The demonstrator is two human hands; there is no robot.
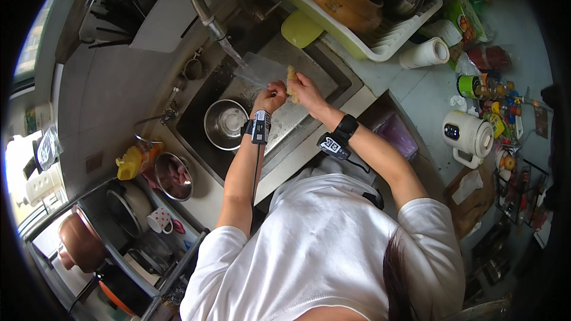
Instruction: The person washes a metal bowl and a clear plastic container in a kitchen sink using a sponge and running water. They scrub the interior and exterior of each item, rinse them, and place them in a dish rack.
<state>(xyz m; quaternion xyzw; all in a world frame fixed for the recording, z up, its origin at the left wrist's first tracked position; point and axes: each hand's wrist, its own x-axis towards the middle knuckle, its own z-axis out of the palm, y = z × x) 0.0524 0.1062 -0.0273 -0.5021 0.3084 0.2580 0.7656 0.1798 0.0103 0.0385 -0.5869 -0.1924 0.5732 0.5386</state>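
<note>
Over a metal sink, my left hand (271, 96) grips the lower edge of a clear, flat plastic piece (263, 69). Water (233, 52) from the metal faucet (215, 28) falls onto that piece's upper left part. Close by on the right, my right hand (305, 91) is closed on a yellowish scrubbing sponge (292, 84). A round stainless steel bowl (226, 124) sits in the sink, left of my left forearm. Both wrists wear black straps with small devices.
A dish rack (374, 53) with bowls stands beyond the sink at the upper right, near a paper towel roll (424, 53). A metal bowl with reddish pieces (173, 176) and a yellow bottle (129, 165) are at the left. An electric kettle (466, 136) stands right.
</note>
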